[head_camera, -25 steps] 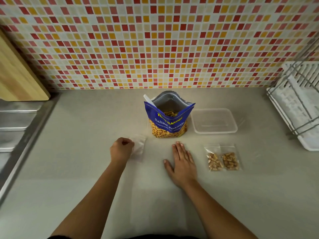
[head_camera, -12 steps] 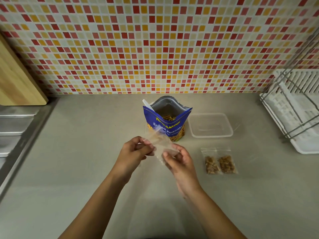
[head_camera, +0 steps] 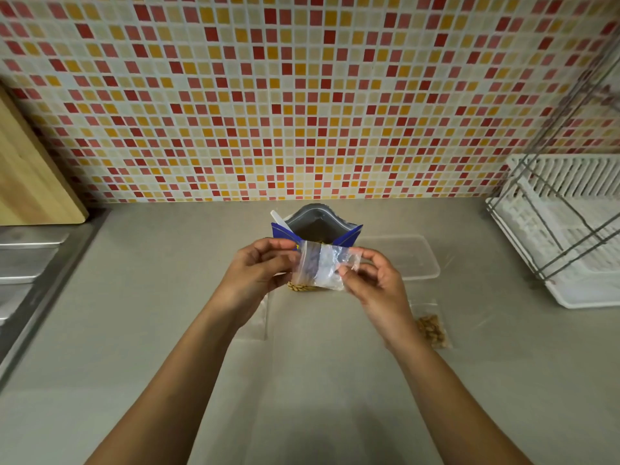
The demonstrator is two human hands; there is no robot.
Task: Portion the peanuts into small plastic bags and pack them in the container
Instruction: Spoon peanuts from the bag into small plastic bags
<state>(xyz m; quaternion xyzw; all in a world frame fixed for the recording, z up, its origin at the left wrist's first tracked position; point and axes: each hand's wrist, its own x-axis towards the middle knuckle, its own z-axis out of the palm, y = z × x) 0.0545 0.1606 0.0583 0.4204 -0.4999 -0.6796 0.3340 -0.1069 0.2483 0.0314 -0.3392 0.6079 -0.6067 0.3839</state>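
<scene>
- Head view is showing both hands lifted above the grey counter (head_camera: 134,330), directly in front of the blue peanut pouch (head_camera: 350,234).
- The left hand (head_camera: 258,268) is pinching the upper left edge of a small plastic bag (head_camera: 322,268) between thumb and fingertips.
- The right hand (head_camera: 377,285) is pinching the bag's upper right corner between thumb and forefinger, with its other fingers curling loosely beneath.
- The small plastic bag is hanging stretched between the two hands, clear and crinkled, and covering most of the pouch's front. Whether its mouth is parted is not showing clearly.
- The peanut pouch is standing upright near the tiled wall (head_camera: 302,95) with its top gaping. Peanuts are showing at its base below the held bag.
- A white handle (head_camera: 280,219) is sticking out of the pouch's mouth on the left side.
- The clear container (head_camera: 419,263) is sitting on the counter just to the right of the pouch, partly behind the right hand.
- A filled bag of peanuts (head_camera: 432,328) is lying flat on the counter beside the right wrist, which is partly hiding it.
- Some flat clear bags (head_camera: 263,318) are lying on the counter, peeking out from under the left forearm.
- A wooden board (head_camera: 30,176) is leaning at the far left above a steel drainboard (head_camera: 27,263).
- A white dish rack (head_camera: 570,236) is standing at the far right, well apart from the hands.
</scene>
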